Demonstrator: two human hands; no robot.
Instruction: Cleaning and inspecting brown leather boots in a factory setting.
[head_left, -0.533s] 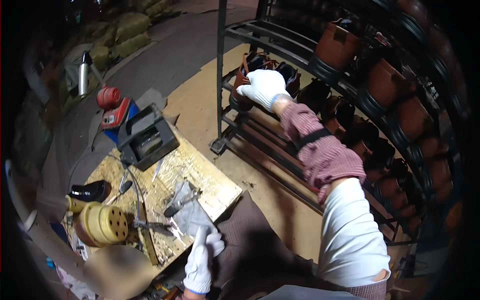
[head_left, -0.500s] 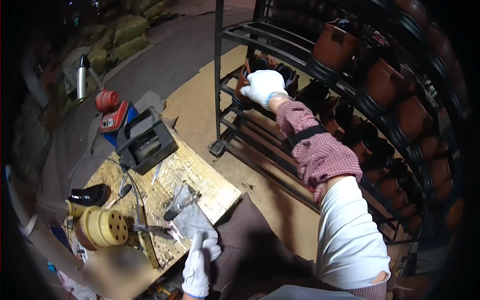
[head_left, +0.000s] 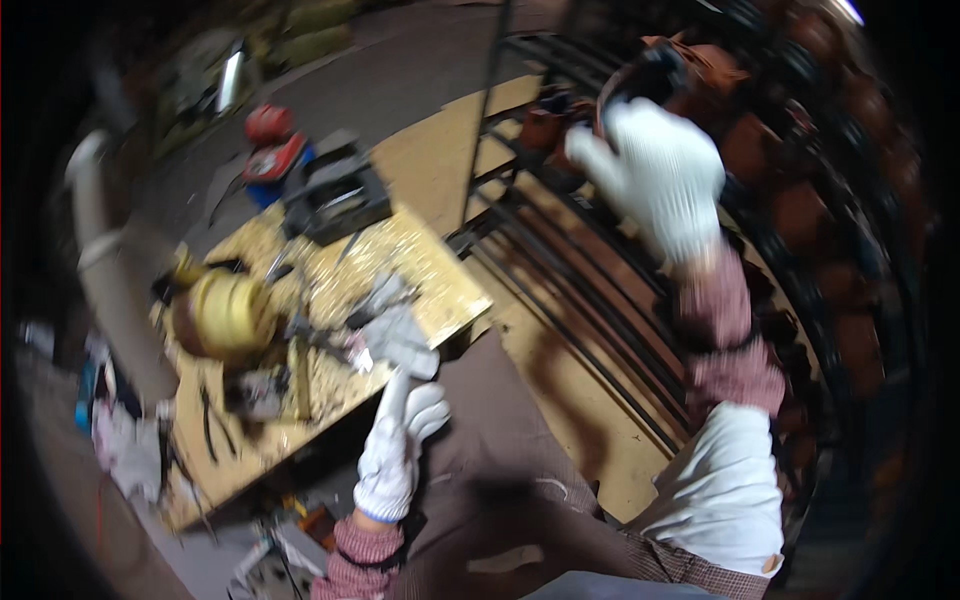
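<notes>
Up at the dark metal rack [head_left: 560, 250], we grip a brown clay pot [head_left: 690, 70] in our gloved right hand [head_left: 655, 175] while our left hand [head_left: 395, 450] hangs open and empty, so one bump on a bar could make it slip and break.

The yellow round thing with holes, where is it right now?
In the head view the yellow round thing lies at the left, on the chipboard worktop, left of the gloved left hand and below the dark case.
</notes>
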